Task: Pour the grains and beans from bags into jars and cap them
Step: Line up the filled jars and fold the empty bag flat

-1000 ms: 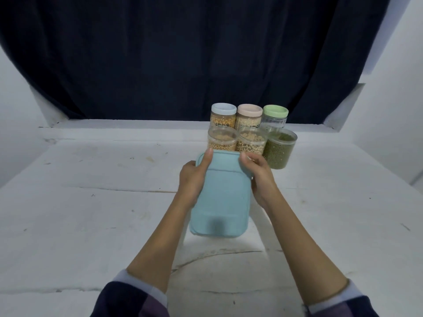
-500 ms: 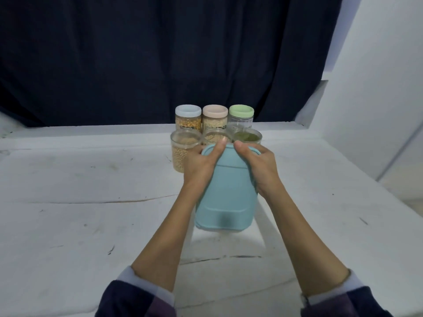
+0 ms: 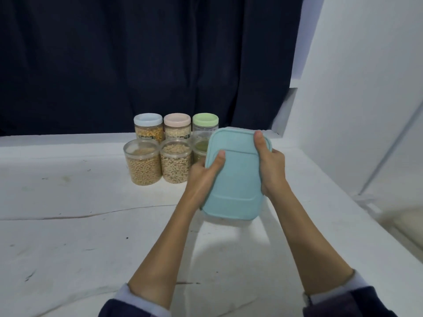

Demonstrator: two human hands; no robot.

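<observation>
I hold a rectangular container with a light blue lid [image 3: 235, 177] above the white table [image 3: 68, 225], its clear base barely showing under the lid. My left hand [image 3: 203, 177] grips its left side, thumb on the lid. My right hand [image 3: 271, 165] grips its right side. Behind it stand two rows of jars. The back row has a blue-capped jar [image 3: 148, 126], a pink-capped jar [image 3: 177, 125] and a green-capped jar [image 3: 205, 123]. In front stand an uncapped jar of yellow beans [image 3: 143, 165], an uncapped jar of pale grains [image 3: 175, 163] and a jar of green beans [image 3: 200, 149], partly hidden by the container.
A dark curtain [image 3: 137, 65] hangs behind the table. A white wall [image 3: 366, 99] closes the right side. The table's right edge drops off near a blurred pale object [image 3: 402, 225] at the lower right.
The container has moved to the right, off the middle of the jar group and across the green-bean jar. The view has swung right too. Both hands keep their grip.
</observation>
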